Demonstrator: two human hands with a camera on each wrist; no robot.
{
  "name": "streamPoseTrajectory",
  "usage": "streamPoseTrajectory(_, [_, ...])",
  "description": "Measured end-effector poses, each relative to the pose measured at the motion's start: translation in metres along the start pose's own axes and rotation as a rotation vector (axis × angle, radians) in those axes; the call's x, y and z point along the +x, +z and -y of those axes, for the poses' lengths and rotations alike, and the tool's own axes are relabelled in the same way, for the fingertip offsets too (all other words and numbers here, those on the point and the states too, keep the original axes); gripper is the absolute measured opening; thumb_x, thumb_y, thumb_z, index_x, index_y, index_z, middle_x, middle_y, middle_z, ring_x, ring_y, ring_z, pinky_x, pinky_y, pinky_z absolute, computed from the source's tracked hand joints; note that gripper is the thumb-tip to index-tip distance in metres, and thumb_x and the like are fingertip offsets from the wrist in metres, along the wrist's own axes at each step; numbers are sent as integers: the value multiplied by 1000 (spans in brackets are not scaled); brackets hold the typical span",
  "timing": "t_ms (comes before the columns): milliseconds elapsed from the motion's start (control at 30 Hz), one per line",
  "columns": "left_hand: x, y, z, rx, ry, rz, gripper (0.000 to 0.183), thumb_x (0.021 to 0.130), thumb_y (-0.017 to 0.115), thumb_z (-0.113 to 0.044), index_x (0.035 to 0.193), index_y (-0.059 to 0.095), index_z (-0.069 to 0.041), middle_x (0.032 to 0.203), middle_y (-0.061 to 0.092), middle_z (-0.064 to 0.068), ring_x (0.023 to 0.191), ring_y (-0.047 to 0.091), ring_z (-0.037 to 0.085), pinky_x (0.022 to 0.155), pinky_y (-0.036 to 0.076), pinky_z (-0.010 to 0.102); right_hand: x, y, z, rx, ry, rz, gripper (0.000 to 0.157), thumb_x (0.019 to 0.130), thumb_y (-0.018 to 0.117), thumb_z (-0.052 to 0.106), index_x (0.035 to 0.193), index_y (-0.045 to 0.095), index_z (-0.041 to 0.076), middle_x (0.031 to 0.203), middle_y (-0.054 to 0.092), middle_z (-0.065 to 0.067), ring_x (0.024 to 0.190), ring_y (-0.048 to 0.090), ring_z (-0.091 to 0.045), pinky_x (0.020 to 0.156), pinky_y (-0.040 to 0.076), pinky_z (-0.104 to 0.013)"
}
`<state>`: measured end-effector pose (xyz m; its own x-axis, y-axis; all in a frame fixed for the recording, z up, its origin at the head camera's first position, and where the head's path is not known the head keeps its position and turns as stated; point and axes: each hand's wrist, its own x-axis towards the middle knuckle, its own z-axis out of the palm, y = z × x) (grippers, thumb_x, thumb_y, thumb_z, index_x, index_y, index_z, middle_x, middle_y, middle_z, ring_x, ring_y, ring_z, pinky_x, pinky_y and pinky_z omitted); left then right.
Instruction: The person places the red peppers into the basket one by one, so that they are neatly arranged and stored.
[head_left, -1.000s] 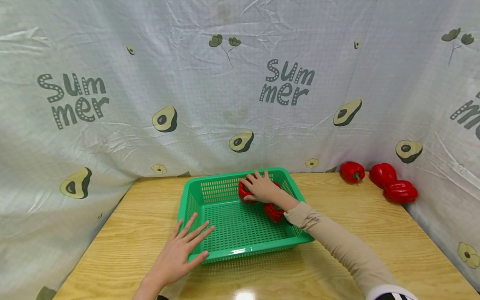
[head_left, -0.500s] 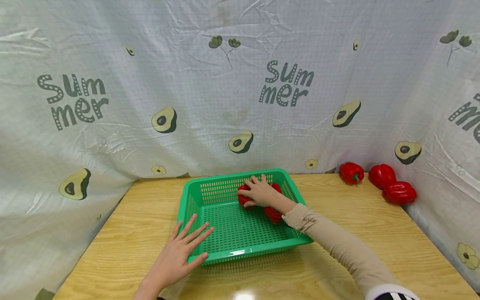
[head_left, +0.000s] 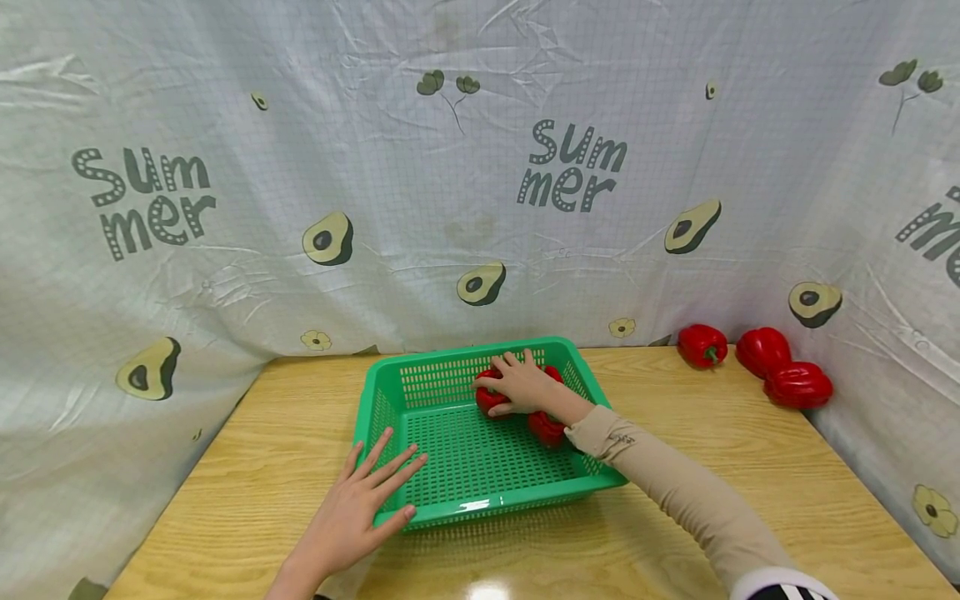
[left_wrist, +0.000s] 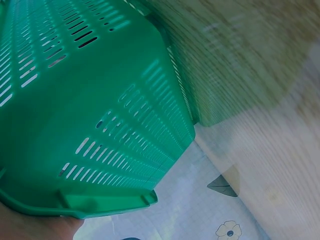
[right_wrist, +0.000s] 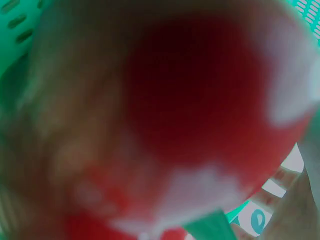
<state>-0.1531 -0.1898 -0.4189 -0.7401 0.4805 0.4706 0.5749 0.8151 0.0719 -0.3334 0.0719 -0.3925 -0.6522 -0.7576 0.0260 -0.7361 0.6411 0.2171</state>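
Observation:
In the head view my right hand (head_left: 525, 387) reaches into the green basket (head_left: 487, 504), fingers bent over a red bell pepper (head_left: 491, 403) near the back wall. A second pepper (head_left: 547, 430) lies below that wrist, and a third (head_left: 553, 374) peeks out behind the hand, mostly hidden. Blurred red pepper skin (right_wrist: 200, 90) fills much of the right wrist view. My left hand (head_left: 352, 508) lies with spread, straight fingers over the basket's near left corner. The left wrist view has part of that hand (left_wrist: 35, 225) touching the rim from outside.
Three more red peppers lie at the table's back right: one (head_left: 702, 346) alone, two others (head_left: 763, 351) (head_left: 798, 385) side by side. A printed curtain (head_left: 405, 192) hangs behind the wooden table (head_left: 247, 475) and along its sides.
My right hand and its pepper have come slightly down and nearer from the basket's back wall, and the third pepper shows more. Over the last half second both hands look still.

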Motion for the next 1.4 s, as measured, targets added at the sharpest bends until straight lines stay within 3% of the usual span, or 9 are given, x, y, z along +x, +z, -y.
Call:
streamPoseTrajectory(133, [0,0,0,7,5,-8,61,82,58,-41,137,33,-33,139,41,-8,139,16,22,114,-6,35,-1,-2,-1,13,11,13,49,85,47,53,130,40,37,126,41,-10,107,38,-26,84,33,-52])
streamPoseTrajectory(367, [0,0,0,9,7,-12,58,84,54,-45,137,34,-33,138,42,-8,137,22,26,114,-4,36,-3,-9,-2,22,-15,-52,46,86,48,49,129,43,34,119,43,-8,103,39,-24,82,33,-50])
streamPoseTrajectory(600, [0,1,0,6,10,-16,59,83,56,-43,137,34,-33,138,42,-8,136,23,26,114,-6,34,-13,-29,0,67,-43,-97,45,87,49,45,129,45,29,121,45,-9,108,39,-25,88,32,-55])
streamPoseTrajectory(767, [1,0,1,15,23,-13,60,83,57,-41,137,34,-32,138,42,-7,137,20,25,113,-6,34,-24,-43,-3,70,-55,-160,43,87,50,45,127,47,29,117,47,-8,106,39,-24,90,31,-56])
streamPoseTrajectory(1033, [1,1,1,14,19,-12,59,84,55,-43,137,33,-32,139,41,-7,137,21,26,113,-8,33,-47,-56,-7,19,-40,-187,45,86,51,47,129,45,33,115,49,-4,104,39,-22,91,31,-54])
streamPoseTrajectory(1400, [1,1,1,20,15,-16,62,81,60,-39,137,33,-32,139,40,-8,137,20,25,113,-7,33,-83,-62,-8,13,-71,-236,43,86,52,45,125,50,28,110,49,-4,99,40,-21,89,31,-55])
